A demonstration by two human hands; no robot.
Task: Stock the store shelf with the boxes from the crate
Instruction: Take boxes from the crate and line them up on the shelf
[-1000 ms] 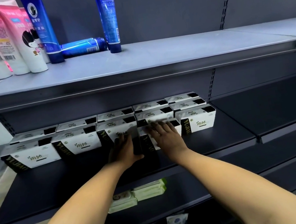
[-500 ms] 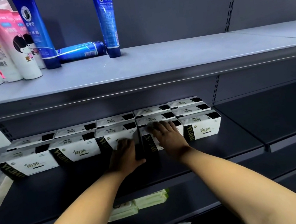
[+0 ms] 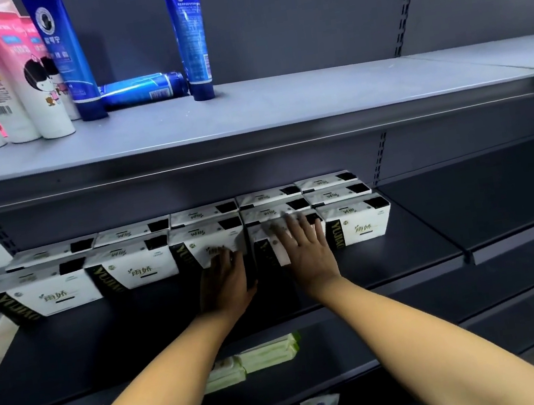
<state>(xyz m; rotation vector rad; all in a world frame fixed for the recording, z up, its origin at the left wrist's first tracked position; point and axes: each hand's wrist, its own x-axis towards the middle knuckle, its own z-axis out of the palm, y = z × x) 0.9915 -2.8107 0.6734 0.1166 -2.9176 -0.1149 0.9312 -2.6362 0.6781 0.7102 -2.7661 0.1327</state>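
Several white boxes with black ends stand in rows on the dark middle shelf. My left hand lies with straight fingers against the front of one front-row box. My right hand lies flat with spread fingers over the neighbouring front-row box, which sits slightly forward of the row. Another box stands just right of it, and two more stand to the left. The crate is out of view.
The grey upper shelf carries pink-and-white tubes and blue tubes, one lying flat. Green-white packs lie on the shelf below. The adjoining shelf bay lies to the right.
Both hands have stayed on the two middle front boxes and shifted only slightly. The camera has tilted a little, so the shelves sit somewhat differently in view.
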